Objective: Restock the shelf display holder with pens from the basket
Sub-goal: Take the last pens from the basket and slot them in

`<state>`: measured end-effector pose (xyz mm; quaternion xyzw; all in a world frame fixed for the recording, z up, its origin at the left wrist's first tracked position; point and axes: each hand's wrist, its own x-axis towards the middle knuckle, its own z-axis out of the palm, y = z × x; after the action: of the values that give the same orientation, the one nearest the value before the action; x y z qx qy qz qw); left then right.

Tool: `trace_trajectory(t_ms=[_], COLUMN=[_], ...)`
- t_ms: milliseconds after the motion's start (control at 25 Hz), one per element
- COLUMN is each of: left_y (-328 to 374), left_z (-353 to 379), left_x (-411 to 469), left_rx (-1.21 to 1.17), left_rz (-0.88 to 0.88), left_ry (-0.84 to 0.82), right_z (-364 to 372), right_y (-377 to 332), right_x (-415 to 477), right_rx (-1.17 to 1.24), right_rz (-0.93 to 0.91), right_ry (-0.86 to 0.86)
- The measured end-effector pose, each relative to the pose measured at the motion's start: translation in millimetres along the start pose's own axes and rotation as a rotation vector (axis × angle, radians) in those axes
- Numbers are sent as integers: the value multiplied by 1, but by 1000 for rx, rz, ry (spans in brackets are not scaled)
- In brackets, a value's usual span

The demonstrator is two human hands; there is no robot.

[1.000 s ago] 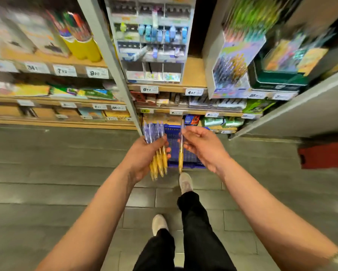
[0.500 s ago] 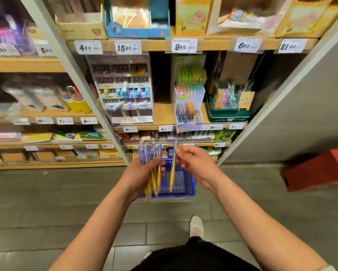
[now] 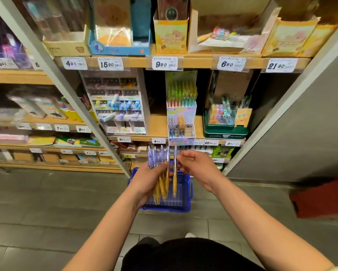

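Observation:
My left hand (image 3: 150, 177) grips a bunch of pens (image 3: 159, 167) with purple tops and yellow barrels, tips down. My right hand (image 3: 197, 166) pinches a single pen (image 3: 175, 173) of the same kind, held upright just right of the bunch. Below both hands a blue plastic basket (image 3: 183, 206) stands on the floor. The pastel display holder (image 3: 182, 124) stands on the shelf straight above my hands, with a few purple and yellow pens in its front tier and green and pink ones behind.
A grey tiered pen rack (image 3: 117, 106) stands left of the holder, a green display box (image 3: 226, 124) to its right. Price tags line the wooden shelf edges (image 3: 199, 62). A grey upright post (image 3: 66, 90) slants left. A red box (image 3: 320, 198) lies on the tiled floor.
My view has tilted upward, bringing the upper shelves into sight. Both hands have risen with the pens toward the display holder, and the single pen stays apart from the bunch.

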<state>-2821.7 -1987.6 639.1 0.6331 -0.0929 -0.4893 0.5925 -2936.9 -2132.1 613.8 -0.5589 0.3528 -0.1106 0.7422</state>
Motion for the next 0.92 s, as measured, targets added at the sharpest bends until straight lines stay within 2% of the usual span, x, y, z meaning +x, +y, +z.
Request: trace_trajectory(t_ms=[320, 760, 920], left_y=[24, 57, 58], left_z=[4, 1, 11], left_x=[47, 153, 175], left_rx=[-41, -9, -19], left_rz=[-49, -109, -134], left_ry=[22, -174, -161], right_z=[-15, -36, -52], right_y=[-13, -22, -17], right_x=[37, 115, 138], right_rx=[108, 150, 153], right_rz=[40, 41, 64], right_ry=[31, 191, 203])
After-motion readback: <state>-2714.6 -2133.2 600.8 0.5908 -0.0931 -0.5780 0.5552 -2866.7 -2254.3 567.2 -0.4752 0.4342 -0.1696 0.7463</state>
